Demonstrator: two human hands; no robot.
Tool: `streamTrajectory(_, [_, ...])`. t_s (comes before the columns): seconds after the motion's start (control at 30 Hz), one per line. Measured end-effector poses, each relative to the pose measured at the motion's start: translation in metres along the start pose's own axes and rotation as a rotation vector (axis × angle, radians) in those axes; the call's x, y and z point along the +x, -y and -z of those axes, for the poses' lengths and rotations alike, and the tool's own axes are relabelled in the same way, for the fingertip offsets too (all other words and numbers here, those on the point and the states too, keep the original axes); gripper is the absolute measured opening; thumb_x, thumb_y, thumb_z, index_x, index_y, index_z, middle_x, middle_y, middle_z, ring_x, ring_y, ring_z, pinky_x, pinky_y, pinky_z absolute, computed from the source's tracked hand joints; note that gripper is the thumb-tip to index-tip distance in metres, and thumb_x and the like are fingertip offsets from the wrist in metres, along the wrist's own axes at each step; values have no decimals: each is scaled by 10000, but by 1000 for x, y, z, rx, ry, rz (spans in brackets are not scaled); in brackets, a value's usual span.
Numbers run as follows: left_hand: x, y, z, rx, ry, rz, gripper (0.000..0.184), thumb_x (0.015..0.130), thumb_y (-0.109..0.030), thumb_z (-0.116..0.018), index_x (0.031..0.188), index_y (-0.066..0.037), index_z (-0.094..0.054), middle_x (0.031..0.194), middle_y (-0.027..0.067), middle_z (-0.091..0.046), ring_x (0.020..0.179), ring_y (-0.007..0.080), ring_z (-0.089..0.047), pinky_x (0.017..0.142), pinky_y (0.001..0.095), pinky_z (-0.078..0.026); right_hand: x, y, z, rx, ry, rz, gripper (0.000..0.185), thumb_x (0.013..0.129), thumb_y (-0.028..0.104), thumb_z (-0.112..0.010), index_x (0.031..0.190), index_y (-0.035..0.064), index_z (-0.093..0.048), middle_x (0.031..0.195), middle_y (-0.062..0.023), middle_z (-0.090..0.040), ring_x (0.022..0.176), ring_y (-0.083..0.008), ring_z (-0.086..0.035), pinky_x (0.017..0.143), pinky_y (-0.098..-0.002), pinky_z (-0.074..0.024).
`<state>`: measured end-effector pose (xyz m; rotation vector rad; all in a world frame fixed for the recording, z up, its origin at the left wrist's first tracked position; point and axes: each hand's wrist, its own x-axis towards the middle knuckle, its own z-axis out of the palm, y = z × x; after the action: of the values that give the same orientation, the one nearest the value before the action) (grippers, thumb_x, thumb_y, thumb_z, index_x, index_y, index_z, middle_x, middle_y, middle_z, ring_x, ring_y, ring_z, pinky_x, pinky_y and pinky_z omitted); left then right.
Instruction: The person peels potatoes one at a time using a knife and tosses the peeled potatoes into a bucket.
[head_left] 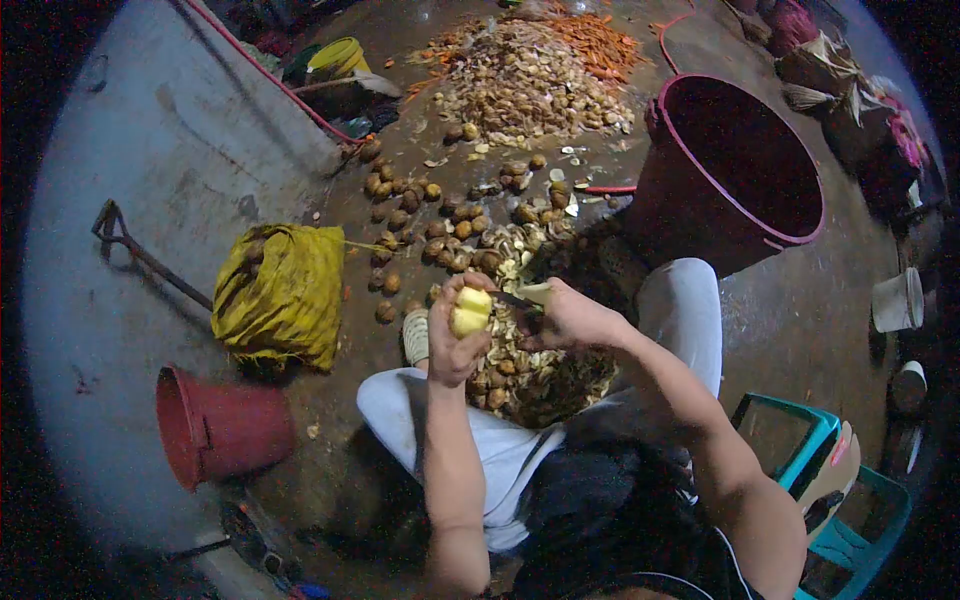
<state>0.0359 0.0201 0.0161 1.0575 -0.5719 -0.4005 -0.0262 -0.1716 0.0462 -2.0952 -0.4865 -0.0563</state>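
Pale yellow and smooth, with flat-cut facets and a shallow groove across its middle, a peeled tuber (471, 312) was gripped in the curled fingers of the left hand (450, 342), held up above the floor (800, 330). A dark-bladed knife (513, 299) was clasped in the closed right hand (574, 318), its blade directed toward the tuber, though contact could not be told. Beyond, brown-skinned tubers (463, 229) were scattered beside pale peelings (512, 268).

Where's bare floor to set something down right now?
Right: floor between the tub and the teal stool. Left: a smaller, mostly bare patch between the red bucket and left knee. Crowded: ahead and between the legs, with potatoes and peels.
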Motion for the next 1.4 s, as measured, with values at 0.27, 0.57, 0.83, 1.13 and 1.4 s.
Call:
streamTrajectory(0.27, [-2,0,-2,-347,10,27,552,667,29,-632,1190,-36,-466,1140,108,-489,1027,198,-519,922,301,-419,-8,-14,-11,-132,-106,-89,277,696,198,-768,833,19,-607,674,-155,-571,622,-341,-553,649,-419,-470])
streamTrajectory(0.57, [-1,0,-15,-236,-10,19,523,666,29,-618,1161,-46,-467,1116,91,-502,985,165,-523,847,245,-445,-2,-5,-29,-146,-21,-235,356,726,105,-697,1073,60,-631,914,-252,-633,859,-419,-625,767,-471,-525])
streamTrajectory(0.83, [-2,-1,-12,-108,70,54,585,594,-30,-594,1166,-34,-473,1104,83,-513,1009,158,-496,940,283,-373,-9,-8,-21,-172,2,-135,349,743,199,-741,1018,14,-631,786,-234,-618,754,-407,-599,709,-433,-508])
streamTrajectory(1.13, [-3,5,-15,-59,101,3,581,590,-11,-593,1159,-33,-482,1085,65,-522,1005,151,-498,933,274,-374,-8,-30,-40,-206,123,-166,338,694,161,-749,946,-14,-606,776,-228,-616,755,-405,-600,708,-440,-505])
streamTrajectory(1.4, [4,9,-19,67,-63,-171,477,702,31,-570,1163,-29,-467,1085,70,-530,993,144,-525,885,275,-429,-14,-12,-29,-219,85,-81,249,702,116,-739,869,-19,-612,719,-222,-602,707,-377,-607,674,-435,-500])
